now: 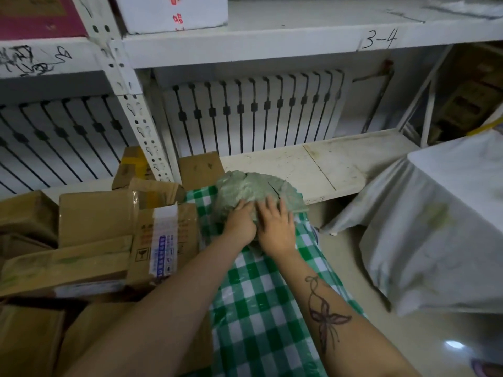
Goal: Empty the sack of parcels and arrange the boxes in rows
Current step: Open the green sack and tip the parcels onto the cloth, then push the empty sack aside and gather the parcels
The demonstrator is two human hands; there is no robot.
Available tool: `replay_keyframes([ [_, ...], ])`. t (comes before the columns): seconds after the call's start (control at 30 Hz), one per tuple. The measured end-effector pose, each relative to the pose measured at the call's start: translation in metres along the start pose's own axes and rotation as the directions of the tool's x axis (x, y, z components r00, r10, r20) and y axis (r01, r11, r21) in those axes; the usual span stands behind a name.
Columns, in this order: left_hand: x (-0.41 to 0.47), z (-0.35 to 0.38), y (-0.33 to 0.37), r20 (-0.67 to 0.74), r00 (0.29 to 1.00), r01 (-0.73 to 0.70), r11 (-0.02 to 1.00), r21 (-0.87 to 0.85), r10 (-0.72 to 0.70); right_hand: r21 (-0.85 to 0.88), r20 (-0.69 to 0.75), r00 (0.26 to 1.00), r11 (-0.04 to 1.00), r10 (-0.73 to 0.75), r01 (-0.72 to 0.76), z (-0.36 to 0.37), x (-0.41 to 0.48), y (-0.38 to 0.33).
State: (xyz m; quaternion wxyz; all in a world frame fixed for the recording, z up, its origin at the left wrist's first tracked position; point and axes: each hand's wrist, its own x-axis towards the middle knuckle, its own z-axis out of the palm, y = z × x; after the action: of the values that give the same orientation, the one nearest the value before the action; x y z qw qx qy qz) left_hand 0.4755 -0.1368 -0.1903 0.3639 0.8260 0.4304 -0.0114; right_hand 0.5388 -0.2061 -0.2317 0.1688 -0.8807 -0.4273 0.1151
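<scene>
Green-checked sack [258,308] lies beside stacked cardboard boxes [95,219]. At its far end, left hand [239,223] grips a grey-green plastic parcel [250,186] with curled fingers; right hand [276,229] presses it, fingers straight. Shelf [313,164] behind.

White metal shelving [272,42] fronts radiators [253,110]; pale glossy floor [381,336].
</scene>
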Motion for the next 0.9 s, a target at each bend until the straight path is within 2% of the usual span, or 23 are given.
replay_keyframes([
  [0.07,-0.003,-0.005,0.003,-0.064,0.998,0.01,0.999,-0.046,-0.013,-0.041,0.253,0.966,0.998,0.046,-0.036,0.003,0.01,-0.001],
  [0.13,-0.006,-0.01,0.004,-0.09,0.996,0.014,0.998,-0.061,-0.019,-0.089,0.306,0.948,0.994,0.086,-0.061,0.002,0.019,-0.005],
  [0.2,-0.009,-0.016,0.005,-0.105,0.994,0.001,0.998,-0.067,-0.008,-0.111,0.256,0.963,0.992,0.082,-0.055,-0.004,0.022,-0.012],
  [0.33,-0.02,-0.029,0.01,-0.149,0.989,-0.033,0.992,-0.124,0.014,-0.045,0.104,0.993,0.998,0.052,-0.048,-0.018,0.015,-0.028],
  [0.67,-0.059,-0.078,0.008,-0.313,0.948,-0.169,0.922,-0.349,0.055,-0.004,0.04,0.998,0.999,0.053,-0.053,-0.05,-0.011,-0.063],
  [0.9,-0.097,-0.114,-0.01,-0.466,0.884,-0.26,0.867,-0.425,0.037,0.07,-0.162,0.985,0.994,-0.066,0.078,-0.068,-0.033,-0.111],
])
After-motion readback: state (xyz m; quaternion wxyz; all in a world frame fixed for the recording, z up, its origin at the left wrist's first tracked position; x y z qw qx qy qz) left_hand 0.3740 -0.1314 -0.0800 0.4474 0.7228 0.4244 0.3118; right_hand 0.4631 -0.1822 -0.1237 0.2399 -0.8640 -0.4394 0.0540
